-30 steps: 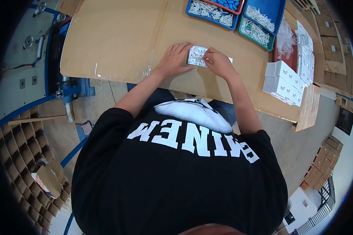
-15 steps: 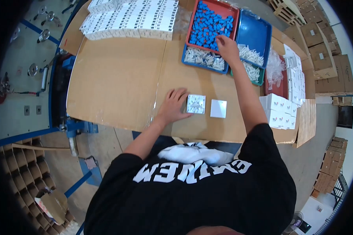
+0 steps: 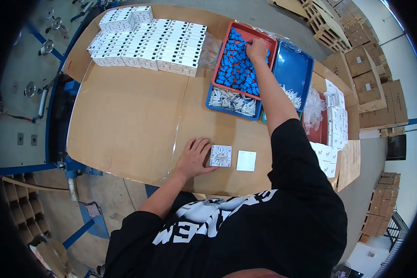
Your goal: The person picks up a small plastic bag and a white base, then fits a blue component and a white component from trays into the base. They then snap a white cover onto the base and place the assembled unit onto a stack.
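Observation:
My left hand (image 3: 194, 160) lies on the cardboard with its fingers stretched and thumb apart, against the left side of a small white square housing (image 3: 221, 156). The housing's upper face shows moulded detail. Just right of it is a flat white square plate (image 3: 246, 161), which neither hand touches. My right hand (image 3: 258, 50) is over the red tray (image 3: 258, 33), at its far right part, among many small blue plastic pieces (image 3: 236, 67). Its fingers are curled together at the pieces; what is between them is hidden.
Rows of white boxes (image 3: 148, 44) stand at the far left. Below the red tray, a blue tray (image 3: 210, 103) holds white plugs (image 3: 231, 101). Another blue tray (image 3: 294, 62) lies to the right, beside clear plastic bags (image 3: 313, 111) and stacked white cartons (image 3: 326, 157).
My right hand has moved from the near right edge of the red tray farther in over the blue pieces. My left hand stays beside the housing. The camera view has shifted.

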`<move>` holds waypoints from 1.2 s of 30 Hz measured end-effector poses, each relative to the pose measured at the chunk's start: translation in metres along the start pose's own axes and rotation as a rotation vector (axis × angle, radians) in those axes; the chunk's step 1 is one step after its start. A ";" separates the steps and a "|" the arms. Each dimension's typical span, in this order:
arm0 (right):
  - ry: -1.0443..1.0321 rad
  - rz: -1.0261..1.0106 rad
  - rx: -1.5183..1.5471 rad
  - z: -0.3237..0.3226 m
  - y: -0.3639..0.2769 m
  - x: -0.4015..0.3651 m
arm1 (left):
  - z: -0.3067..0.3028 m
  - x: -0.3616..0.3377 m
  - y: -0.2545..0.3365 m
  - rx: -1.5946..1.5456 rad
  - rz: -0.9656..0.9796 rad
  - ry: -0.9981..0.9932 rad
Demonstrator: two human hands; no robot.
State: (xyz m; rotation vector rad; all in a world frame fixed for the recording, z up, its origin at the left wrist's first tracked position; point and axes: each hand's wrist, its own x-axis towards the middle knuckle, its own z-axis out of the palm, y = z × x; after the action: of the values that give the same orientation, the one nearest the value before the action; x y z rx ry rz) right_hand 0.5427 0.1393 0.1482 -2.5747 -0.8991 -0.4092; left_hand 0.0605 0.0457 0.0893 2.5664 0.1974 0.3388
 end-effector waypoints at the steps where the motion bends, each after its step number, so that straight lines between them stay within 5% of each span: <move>1: 0.004 -0.005 -0.011 0.006 0.005 0.003 | 0.000 0.001 0.000 -0.008 0.004 0.008; 8: 0.141 0.133 0.481 -0.029 0.006 -0.025 | -0.001 -0.001 0.000 0.024 0.000 -0.001; 13: 0.654 -0.504 0.433 -0.115 -0.022 -0.097 | 0.000 -0.003 0.001 0.014 0.004 0.023; 21: 0.565 -0.577 0.425 -0.191 -0.019 -0.190 | 0.011 -0.005 -0.001 0.009 0.008 0.027; 24: -0.018 0.023 1.276 -0.178 -0.023 -0.241 | 0.023 -0.011 -0.006 0.038 0.019 0.065; 27: -0.177 0.439 1.562 -0.144 -0.019 -0.302 | 0.016 -0.011 -0.004 0.020 0.009 0.059; 33: -0.287 0.760 1.611 -0.110 -0.008 -0.383 | 0.019 -0.016 -0.009 0.044 0.015 0.053; 36: -0.344 0.659 1.455 -0.109 -0.011 -0.393 | 0.020 -0.015 -0.009 0.068 0.015 0.052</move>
State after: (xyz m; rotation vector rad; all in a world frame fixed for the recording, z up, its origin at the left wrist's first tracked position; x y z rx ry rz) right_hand 0.2237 -0.1099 0.0946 -1.3705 -0.1627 0.6736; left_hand 0.0508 0.0399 0.0651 2.6295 0.2118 0.4113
